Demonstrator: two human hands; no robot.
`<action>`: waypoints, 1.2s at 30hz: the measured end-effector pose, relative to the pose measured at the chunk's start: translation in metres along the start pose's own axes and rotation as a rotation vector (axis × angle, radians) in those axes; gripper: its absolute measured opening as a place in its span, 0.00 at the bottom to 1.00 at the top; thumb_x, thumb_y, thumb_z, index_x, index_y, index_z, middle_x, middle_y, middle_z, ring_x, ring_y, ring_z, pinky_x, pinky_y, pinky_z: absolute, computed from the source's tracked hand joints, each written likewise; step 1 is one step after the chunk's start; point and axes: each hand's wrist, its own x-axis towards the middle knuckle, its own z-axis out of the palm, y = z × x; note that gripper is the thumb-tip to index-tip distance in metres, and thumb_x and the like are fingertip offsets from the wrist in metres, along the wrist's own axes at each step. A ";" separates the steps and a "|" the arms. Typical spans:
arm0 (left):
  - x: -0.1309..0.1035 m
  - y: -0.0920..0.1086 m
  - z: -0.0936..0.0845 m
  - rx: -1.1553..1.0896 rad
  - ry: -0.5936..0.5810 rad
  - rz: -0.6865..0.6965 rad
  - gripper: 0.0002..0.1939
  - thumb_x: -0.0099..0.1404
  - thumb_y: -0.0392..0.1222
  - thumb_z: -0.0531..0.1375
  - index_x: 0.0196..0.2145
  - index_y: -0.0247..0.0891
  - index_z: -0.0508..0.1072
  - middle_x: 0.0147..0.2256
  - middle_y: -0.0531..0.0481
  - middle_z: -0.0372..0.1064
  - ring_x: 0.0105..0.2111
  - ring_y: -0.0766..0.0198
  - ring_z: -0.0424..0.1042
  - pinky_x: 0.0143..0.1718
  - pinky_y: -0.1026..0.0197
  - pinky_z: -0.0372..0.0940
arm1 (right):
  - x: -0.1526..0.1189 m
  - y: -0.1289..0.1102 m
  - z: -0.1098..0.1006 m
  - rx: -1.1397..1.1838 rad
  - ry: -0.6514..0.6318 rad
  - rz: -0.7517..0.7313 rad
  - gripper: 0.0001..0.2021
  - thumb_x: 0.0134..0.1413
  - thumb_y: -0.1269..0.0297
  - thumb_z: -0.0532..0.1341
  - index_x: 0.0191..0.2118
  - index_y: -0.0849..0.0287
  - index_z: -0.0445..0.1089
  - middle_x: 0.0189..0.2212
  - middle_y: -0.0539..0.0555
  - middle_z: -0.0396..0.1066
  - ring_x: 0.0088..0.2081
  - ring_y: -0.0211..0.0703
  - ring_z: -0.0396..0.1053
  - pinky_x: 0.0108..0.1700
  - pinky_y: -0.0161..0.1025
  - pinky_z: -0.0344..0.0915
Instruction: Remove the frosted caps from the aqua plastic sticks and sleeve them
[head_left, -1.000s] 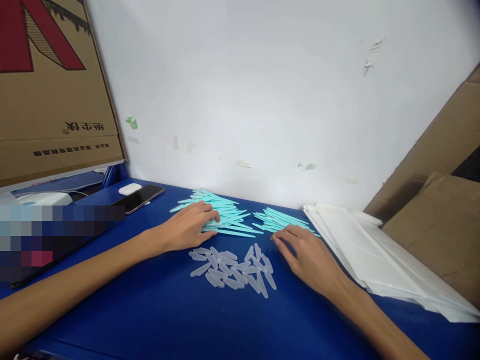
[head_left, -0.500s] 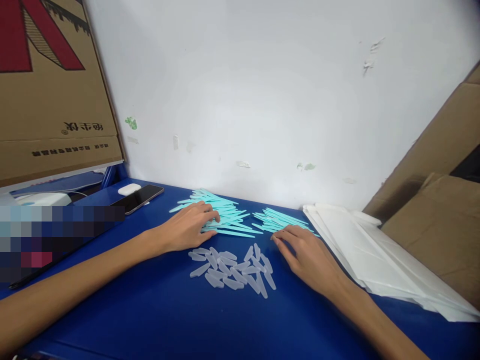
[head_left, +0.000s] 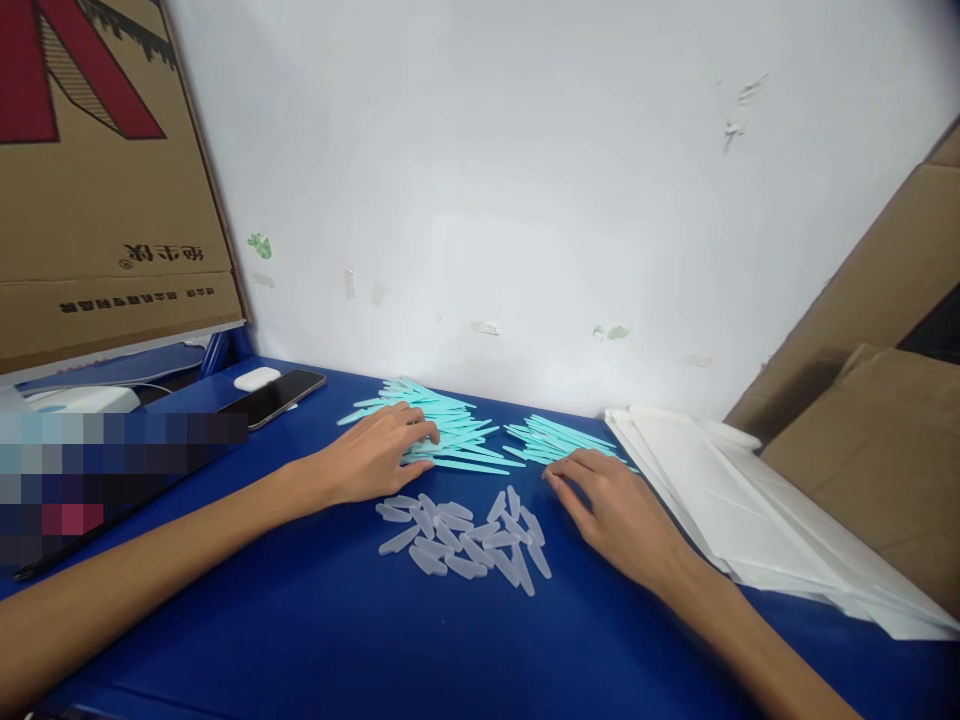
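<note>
My left hand (head_left: pixel 382 450) rests on the near left side of a larger heap of slim turquoise sticks (head_left: pixel 457 415), thumb and fingers apart, with no stick clearly gripped. My right hand (head_left: pixel 611 505) lies at the near edge of a smaller pile of turquoise sticks (head_left: pixel 559 438). Its fingers are loosely bent, the thumb a little apart, and nothing shows in them. Between the hands and nearer to me, several small translucent, blade-shaped plastic pieces (head_left: pixel 465 540) are scattered flat. The palms and some fingertips are hidden.
The blue table (head_left: pixel 420 650) meets a white wall (head_left: pixel 480 180). To the left are a phone (head_left: pixel 274 398), a white case (head_left: pixel 257 379) and a cardboard box (head_left: pixel 112 200). White sheets or bags (head_left: pixel 742 510) lie at the right, beside brown cardboard (head_left: pixel 877 460).
The view has shifted very slightly. Both hands, the turquoise sticks and the translucent pieces stay where they were.
</note>
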 end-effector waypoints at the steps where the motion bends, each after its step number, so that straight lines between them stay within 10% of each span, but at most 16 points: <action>1: 0.000 0.001 0.000 0.002 -0.005 -0.002 0.15 0.72 0.50 0.57 0.51 0.41 0.73 0.47 0.43 0.71 0.48 0.50 0.69 0.47 0.51 0.65 | 0.000 0.000 0.000 0.004 0.000 -0.001 0.13 0.71 0.65 0.52 0.45 0.53 0.75 0.40 0.54 0.76 0.41 0.48 0.73 0.44 0.48 0.69; 24: 0.002 -0.002 0.000 -0.101 0.372 0.205 0.12 0.74 0.28 0.53 0.50 0.37 0.70 0.37 0.46 0.71 0.36 0.59 0.66 0.41 0.54 0.61 | 0.000 0.006 0.007 0.204 0.135 0.052 0.11 0.70 0.70 0.53 0.50 0.52 0.70 0.40 0.53 0.75 0.41 0.47 0.72 0.44 0.47 0.68; 36: 0.001 -0.019 0.007 0.051 0.441 0.212 0.11 0.73 0.37 0.57 0.51 0.39 0.74 0.38 0.49 0.76 0.39 0.60 0.74 0.48 0.58 0.66 | 0.002 0.008 0.010 0.259 0.074 0.090 0.10 0.69 0.72 0.53 0.46 0.53 0.70 0.37 0.51 0.73 0.39 0.44 0.70 0.44 0.45 0.65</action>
